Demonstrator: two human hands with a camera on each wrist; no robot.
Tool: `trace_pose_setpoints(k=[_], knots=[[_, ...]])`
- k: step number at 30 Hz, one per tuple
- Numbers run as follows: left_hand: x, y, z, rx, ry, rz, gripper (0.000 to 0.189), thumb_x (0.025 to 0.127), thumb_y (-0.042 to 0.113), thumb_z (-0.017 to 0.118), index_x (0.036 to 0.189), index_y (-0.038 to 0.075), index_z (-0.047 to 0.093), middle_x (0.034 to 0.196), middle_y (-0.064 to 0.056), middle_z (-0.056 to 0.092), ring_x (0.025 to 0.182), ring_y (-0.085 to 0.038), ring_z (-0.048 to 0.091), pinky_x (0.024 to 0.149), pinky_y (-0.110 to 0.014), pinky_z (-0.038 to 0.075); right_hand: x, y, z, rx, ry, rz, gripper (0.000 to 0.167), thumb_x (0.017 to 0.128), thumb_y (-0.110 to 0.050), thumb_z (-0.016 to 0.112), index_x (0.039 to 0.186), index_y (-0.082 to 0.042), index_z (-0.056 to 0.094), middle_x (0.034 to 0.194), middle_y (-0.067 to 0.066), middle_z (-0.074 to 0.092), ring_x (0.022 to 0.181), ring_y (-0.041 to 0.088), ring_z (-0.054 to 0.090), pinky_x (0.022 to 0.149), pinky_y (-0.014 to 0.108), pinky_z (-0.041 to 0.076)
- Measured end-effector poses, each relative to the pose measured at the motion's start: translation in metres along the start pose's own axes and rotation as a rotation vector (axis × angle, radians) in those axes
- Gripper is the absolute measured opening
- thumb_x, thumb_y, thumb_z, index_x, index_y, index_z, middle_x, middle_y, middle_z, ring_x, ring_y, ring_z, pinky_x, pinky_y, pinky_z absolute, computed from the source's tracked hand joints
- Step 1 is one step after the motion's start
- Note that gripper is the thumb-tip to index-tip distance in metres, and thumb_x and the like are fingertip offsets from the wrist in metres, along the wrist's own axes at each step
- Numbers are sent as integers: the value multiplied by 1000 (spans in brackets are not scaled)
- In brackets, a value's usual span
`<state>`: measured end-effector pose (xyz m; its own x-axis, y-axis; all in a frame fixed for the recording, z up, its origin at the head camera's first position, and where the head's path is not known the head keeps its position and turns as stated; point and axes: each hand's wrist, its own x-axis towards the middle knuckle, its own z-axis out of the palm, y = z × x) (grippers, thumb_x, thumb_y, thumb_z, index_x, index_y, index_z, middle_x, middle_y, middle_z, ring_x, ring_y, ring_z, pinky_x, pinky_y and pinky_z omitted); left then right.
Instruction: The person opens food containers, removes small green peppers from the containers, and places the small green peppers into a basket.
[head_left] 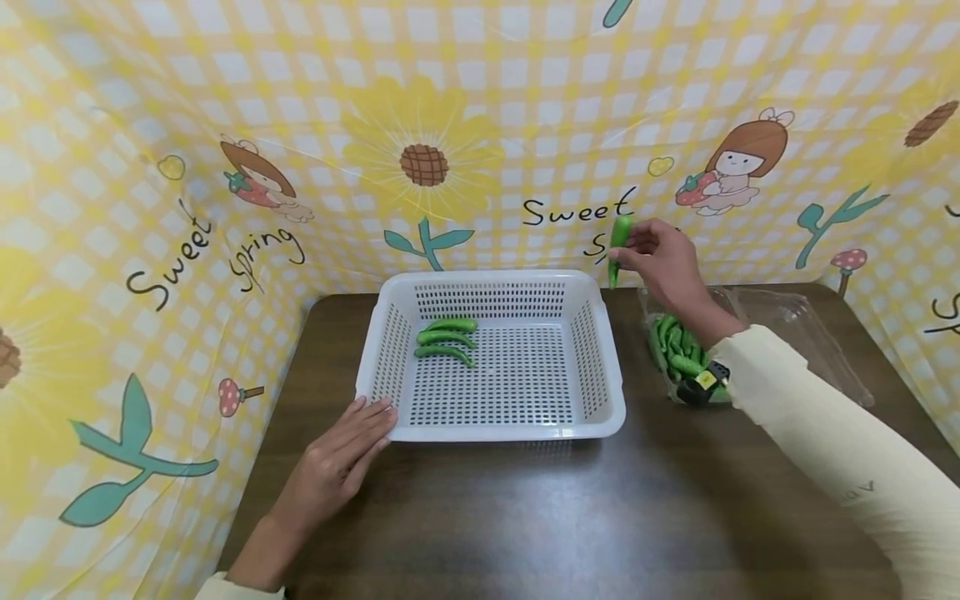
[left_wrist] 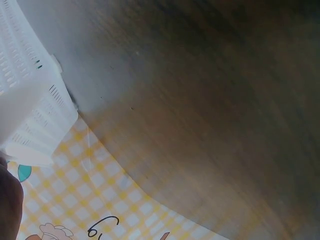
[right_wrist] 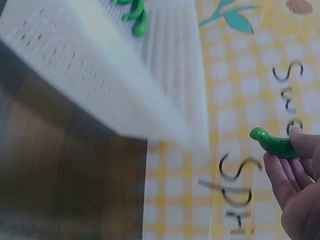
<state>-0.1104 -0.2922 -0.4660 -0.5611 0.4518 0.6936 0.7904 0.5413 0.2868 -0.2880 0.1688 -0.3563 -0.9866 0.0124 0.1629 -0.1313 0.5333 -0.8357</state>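
My right hand pinches one green chili pepper between thumb and fingers, raised beside the basket's far right corner. In the right wrist view the same pepper pokes out past the fingertips. On the near left corner of the white plastic basket rests my left hand, its fingers lying straight over the rim. Inside the basket, three green peppers lie side by side toward the left. The left wrist view catches only an edge of that hand beside the basket wall.
Right of the basket, under my right forearm, a clear plastic container holds several green peppers, its transparent lid folded open. A dark wooden table carries everything. Yellow checked cloth with printed flowers encloses the back and sides.
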Motion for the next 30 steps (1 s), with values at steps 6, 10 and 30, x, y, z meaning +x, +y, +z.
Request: trace_pose_setpoints(k=[6, 10, 30], knots=[[0, 1, 0, 12, -21, -25, 33, 106, 24, 57, 129, 4, 70, 125, -16, 74, 126, -30, 67, 122, -41, 42, 6, -21, 29, 27, -26, -60, 37, 98, -21, 73, 129, -5, 62, 117, 15, 68, 103, 22, 67, 91, 36, 62], [0, 2, 0, 10, -19, -25, 33, 107, 24, 56, 129, 3, 70, 125, -16, 74, 126, -30, 67, 122, -42, 42, 10, -33, 47, 43, -47, -101, 37, 96, -18, 74, 128, -3, 62, 118, 17, 67, 106, 27, 67, 92, 39, 62], [1, -2, 0, -7, 18, 14, 32, 105, 20, 59, 125, -1, 71, 122, -21, 74, 124, -31, 68, 122, -43, 43, 24, -71, 163, 18, -334, -104, 33, 92, -19, 80, 118, -7, 65, 113, 10, 69, 104, 23, 65, 91, 35, 61]])
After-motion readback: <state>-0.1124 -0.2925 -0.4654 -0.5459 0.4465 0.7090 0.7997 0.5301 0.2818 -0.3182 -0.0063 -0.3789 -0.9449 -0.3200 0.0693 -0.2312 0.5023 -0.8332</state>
